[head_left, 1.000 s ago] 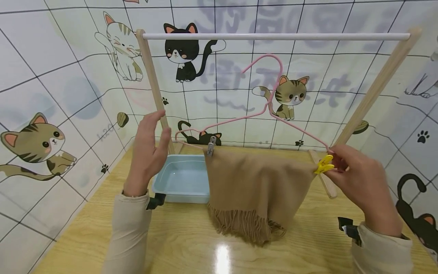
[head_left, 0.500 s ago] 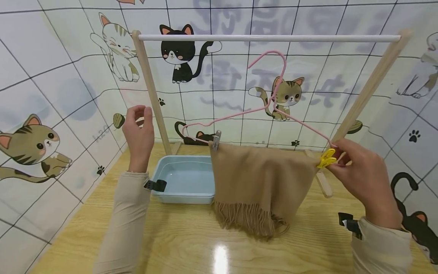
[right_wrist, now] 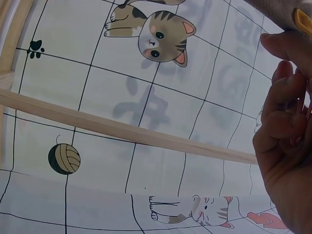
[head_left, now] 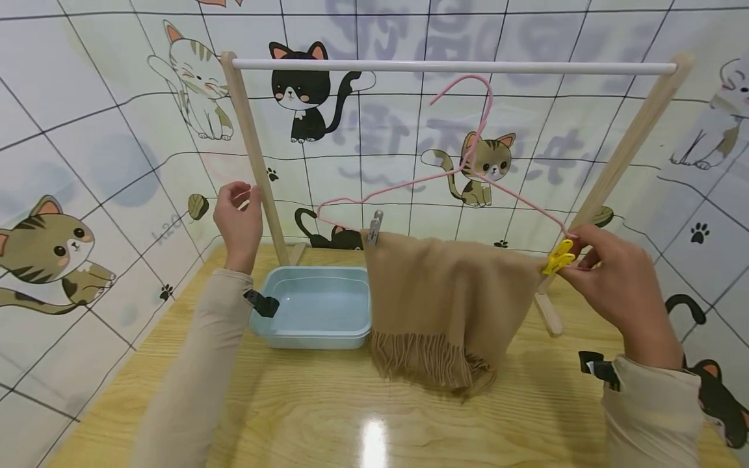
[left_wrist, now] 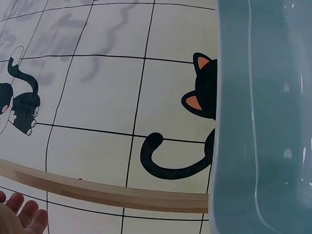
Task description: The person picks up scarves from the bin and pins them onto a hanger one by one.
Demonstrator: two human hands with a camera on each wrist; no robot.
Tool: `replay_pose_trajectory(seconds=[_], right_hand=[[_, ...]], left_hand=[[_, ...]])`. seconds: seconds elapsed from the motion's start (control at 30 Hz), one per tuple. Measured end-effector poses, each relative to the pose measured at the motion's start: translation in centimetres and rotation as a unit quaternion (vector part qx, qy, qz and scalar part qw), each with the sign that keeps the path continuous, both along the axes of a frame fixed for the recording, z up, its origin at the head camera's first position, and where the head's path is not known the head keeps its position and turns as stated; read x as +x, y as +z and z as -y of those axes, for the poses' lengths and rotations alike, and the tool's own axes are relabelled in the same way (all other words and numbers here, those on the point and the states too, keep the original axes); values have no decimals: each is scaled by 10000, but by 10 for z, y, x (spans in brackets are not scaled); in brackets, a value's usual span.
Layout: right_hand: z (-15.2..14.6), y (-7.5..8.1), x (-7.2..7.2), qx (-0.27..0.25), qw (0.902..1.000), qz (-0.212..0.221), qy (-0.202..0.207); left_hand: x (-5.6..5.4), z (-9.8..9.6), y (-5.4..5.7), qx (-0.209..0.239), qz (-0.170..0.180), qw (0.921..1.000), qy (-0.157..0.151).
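Note:
In the head view, my right hand [head_left: 614,286] pinches the right corner of a pink wire hanger [head_left: 409,182], right beside a yellow clothespin [head_left: 559,257]. A tan fringed scarf [head_left: 450,292] hangs from the hanger's lower bar, fixed by that clothespin on the right and a grey clothespin [head_left: 375,227] on the left. The hanger's hook is just below the white rod [head_left: 409,65] of a wooden rack. Nothing is in my left hand [head_left: 238,224], which is raised beside the rack's left post [head_left: 254,156] with fingers loosely curled; its fingers [left_wrist: 29,214] show in the left wrist view.
A light blue plastic basin [head_left: 318,339] sits on the wooden table [head_left: 316,403] at the left, partly behind the scarf's edge. The rack's right post [head_left: 626,149] slants down behind my right hand. A cat-patterned backdrop [head_left: 398,130] surrounds the table.
The hanger has risen a little with the scarf, bringing its hook closer to the rod. My left hand has moved up, its fingers going from extended to loosely curled.

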State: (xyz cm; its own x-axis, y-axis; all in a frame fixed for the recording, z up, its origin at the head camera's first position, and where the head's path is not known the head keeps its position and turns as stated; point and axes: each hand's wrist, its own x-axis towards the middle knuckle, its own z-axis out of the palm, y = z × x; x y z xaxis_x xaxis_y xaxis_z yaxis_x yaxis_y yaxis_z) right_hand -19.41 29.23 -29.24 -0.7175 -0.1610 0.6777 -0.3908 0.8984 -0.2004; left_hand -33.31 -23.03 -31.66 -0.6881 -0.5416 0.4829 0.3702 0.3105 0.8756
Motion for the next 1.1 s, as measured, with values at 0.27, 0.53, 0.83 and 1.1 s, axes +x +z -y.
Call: replay_pose_trajectory(seconds=[0.27,0.53,0.83,1.1], right_hand=[[-3,9,-14,-202,9992,349,-28],[-3,16,-31,-305,9984,475,-26],[-1,28,-44,-380,9977,540,-177],[1,31,-51,-485,9949,824,-310]], left_hand=[[-9,2,-12,-123,193,9992,-313],[-14,3,-20,-126,680,9967,-429],[-16,3,-24,-164,478,9972,-550],[-17,6,-25,-283,547,9972,-434]])
